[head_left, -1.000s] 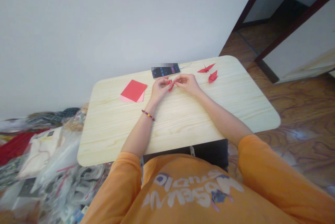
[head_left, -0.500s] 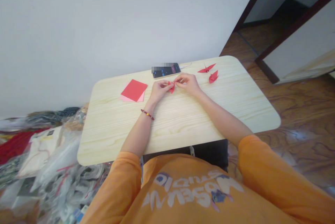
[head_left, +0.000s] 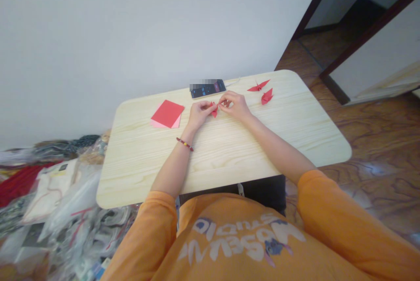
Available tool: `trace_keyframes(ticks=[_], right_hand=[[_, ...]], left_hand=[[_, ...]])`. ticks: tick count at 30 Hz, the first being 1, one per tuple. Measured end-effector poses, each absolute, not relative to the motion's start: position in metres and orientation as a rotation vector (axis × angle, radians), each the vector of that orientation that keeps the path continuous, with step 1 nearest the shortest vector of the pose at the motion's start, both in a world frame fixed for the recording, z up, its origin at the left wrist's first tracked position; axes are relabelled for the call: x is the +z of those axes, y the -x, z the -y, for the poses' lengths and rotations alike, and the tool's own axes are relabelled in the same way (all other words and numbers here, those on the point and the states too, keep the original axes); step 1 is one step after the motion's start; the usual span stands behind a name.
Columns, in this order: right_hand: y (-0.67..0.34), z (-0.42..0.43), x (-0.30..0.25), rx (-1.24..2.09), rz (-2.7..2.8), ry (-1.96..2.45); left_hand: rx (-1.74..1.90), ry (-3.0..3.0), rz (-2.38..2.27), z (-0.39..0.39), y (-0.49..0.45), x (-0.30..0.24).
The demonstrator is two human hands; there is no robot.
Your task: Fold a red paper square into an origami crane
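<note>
Wood table (head_left: pixel 229 158): pointed red origami (head_left: pixel 214 110) (half-hidden) between left hand (head_left: pixel 198 115), right hand (head_left: pixel 235 106)

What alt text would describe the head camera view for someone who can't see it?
A person's left hand and right hand pinch a small piece of folded red paper over a pale wooden table. Two red origami figures, a phone and a stack of red and pink paper lie nearby.

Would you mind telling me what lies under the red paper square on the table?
A pink paper sheet sticks out beneath the red paper square, on the wooden table. The part beneath the red is covered.
</note>
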State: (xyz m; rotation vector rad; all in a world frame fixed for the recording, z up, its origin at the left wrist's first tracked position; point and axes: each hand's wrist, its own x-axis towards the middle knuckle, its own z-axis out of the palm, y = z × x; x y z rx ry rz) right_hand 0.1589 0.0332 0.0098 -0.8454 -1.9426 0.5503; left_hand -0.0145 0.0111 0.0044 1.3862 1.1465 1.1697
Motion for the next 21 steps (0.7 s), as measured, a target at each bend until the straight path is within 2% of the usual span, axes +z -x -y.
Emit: trace_keyframes(ticks=[21], right_hand=[[-0.1577,-0.035,0.007,0.642,1.901,0.875]], left_hand=[[1.27,-1.403,-1.211,-0.0121,0.0108,0.0001]])
